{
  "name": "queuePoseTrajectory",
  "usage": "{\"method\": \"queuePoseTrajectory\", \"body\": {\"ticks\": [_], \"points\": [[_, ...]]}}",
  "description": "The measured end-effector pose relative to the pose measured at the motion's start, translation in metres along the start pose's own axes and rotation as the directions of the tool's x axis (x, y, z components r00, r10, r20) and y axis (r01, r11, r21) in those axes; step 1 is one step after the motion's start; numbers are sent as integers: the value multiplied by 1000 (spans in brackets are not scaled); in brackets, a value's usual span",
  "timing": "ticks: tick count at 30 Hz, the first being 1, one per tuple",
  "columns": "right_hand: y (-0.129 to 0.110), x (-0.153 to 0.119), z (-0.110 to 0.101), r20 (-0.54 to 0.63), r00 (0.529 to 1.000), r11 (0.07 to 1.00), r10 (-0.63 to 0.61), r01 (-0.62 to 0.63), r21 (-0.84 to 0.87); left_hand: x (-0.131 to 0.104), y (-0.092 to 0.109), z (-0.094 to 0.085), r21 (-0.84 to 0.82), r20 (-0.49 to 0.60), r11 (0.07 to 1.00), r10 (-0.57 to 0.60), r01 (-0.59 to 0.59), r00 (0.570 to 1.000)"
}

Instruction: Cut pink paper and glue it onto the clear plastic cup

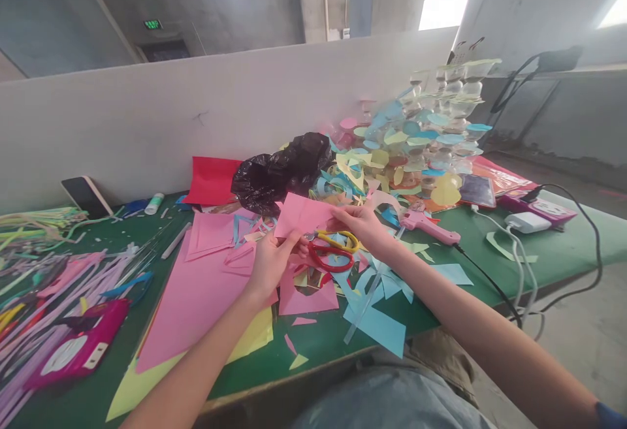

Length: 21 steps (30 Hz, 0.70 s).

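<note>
A small piece of pink paper (302, 213) is held up between both hands over the cluttered table. My left hand (272, 260) pinches its lower left edge, thumb on top. My right hand (361, 225) grips its right edge between thumb and fingers. Scissors with red and yellow handles (334, 251) are just below the paper, between the hands; their blades are mostly hidden. Beneath lies a pink sheet with a cut-out hole (309, 298), among blue, pink and yellow scraps. Large pink sheets (189, 305) lie to the left.
A black plastic bag (284, 171) and a red sheet (212, 181) are behind. Stacked clear cups (460, 99) with paper rounds stand back right. A pink glue gun (431, 225), cables and a phone (477, 190) lie right. Pipe cleaners (93, 292) and a magenta device (81, 344) are left.
</note>
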State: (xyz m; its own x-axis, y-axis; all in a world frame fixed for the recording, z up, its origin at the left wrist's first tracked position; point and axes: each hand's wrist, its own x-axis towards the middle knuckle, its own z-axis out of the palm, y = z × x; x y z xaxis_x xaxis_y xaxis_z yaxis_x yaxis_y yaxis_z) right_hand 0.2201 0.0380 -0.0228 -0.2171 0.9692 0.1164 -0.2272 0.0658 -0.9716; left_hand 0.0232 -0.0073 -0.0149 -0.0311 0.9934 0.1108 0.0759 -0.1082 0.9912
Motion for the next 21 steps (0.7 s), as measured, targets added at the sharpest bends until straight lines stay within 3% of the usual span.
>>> {"method": "queuePoseTrajectory", "body": {"ticks": [3, 8, 13, 15, 17, 19, 21], "points": [[1, 0, 1, 36, 999, 998, 11, -9, -56, 3, -5, -4, 17, -27, 1000, 0, 1, 1000], [-4, -9, 8, 189, 981, 982, 54, -18, -187, 16, -14, -13, -110, -239, 989, 68, -97, 969], [-5, -22, 19, 403, 915, 878, 32, 167, -448, 21, -11, -10, -344, -135, 930, 85, -127, 987], [-2, -24, 22, 434, 901, 764, -9, 287, -578, 18, -10, -5, -370, -64, 924, 74, -93, 995], [1, -24, 24, 404, 910, 574, -96, 382, -725, 14, -9, -1, -389, -4, 920, 46, -43, 999], [3, -23, 23, 333, 922, 355, -196, 384, -852, 11, -9, 1, -385, 6, 923, 14, -10, 1000], [3, -23, 22, 271, 935, 204, -230, 319, -926, 10, -10, -2, -346, -46, 938, 13, -28, 999]]}}
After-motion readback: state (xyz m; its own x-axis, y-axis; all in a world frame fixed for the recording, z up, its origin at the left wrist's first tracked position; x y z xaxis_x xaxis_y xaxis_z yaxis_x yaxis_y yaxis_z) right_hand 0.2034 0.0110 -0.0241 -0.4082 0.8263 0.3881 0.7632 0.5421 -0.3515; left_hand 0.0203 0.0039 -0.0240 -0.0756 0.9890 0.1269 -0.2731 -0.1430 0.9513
